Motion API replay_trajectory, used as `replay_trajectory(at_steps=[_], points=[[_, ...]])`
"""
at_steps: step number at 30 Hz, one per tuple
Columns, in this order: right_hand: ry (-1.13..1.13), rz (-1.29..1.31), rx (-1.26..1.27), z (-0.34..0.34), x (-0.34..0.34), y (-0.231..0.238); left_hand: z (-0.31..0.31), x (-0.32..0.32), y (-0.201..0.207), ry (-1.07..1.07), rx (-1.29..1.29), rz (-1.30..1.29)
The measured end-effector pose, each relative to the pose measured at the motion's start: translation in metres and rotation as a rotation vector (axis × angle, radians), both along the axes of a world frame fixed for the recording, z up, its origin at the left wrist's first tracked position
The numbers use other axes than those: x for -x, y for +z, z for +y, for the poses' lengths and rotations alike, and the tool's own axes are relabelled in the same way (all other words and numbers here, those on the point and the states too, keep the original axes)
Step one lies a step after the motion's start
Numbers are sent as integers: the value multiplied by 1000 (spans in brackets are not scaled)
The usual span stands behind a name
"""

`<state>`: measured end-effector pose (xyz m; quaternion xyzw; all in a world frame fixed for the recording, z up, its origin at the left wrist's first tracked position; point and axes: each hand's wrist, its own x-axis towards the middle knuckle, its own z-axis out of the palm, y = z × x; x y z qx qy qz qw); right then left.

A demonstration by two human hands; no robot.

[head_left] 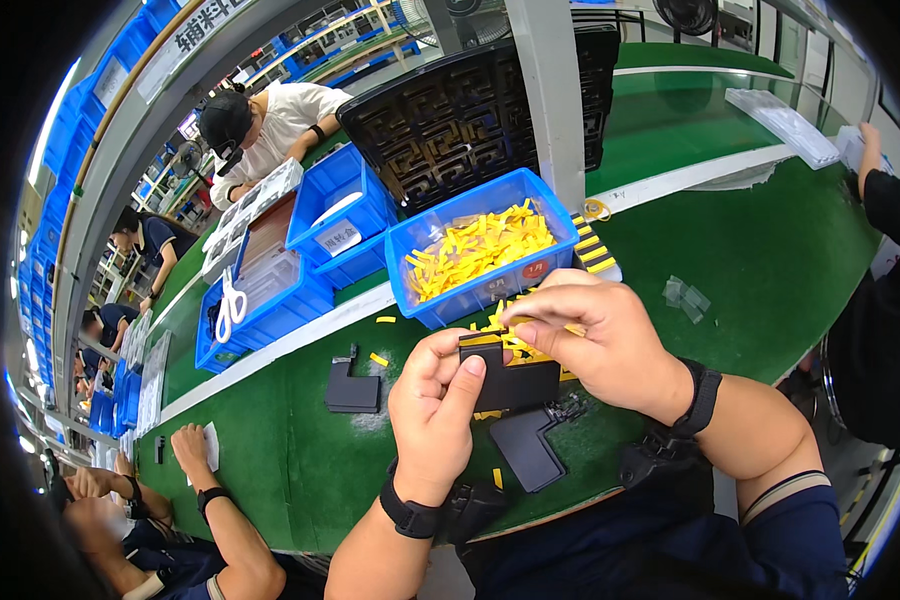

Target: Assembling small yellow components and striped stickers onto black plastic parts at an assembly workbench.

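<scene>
My left hand (432, 415) grips a flat black plastic part (515, 382), thumb on its near face and fingers behind. A yellow strip (480, 339) shows along the part's upper left edge. Just above that edge, my right hand (605, 340) is closed in a pinch; what its fingertips hold is too small to make out. Loose yellow strips lie on the table behind the part, partly hidden by my hands. Beyond them stands a blue bin (402, 285) filled with small yellow strips (485, 245). L-shaped black parts lie left of my left hand (353, 388) and below the held part (526, 450).
More blue bins (340, 200) stand at the back left, one with white scissors (231, 305). A grey post (550, 110) and a black molded tray (450, 120) rise behind. Clear plastic scraps (686, 298) lie right. Co-workers sit left and across; another person's arm (875, 170) reaches in right.
</scene>
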<state>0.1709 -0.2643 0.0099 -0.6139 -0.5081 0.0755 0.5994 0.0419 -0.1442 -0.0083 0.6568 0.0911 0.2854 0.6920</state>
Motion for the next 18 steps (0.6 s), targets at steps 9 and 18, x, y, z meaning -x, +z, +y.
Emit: replay_trajectory(at_steps=[9, 18], points=[[-24, 339, -1, 4, 8, -5, -3, 1, 3, -18, -28, 18], [5, 383, 77, 3, 9, -6, 0, 2, 1, -60, -59, -1]])
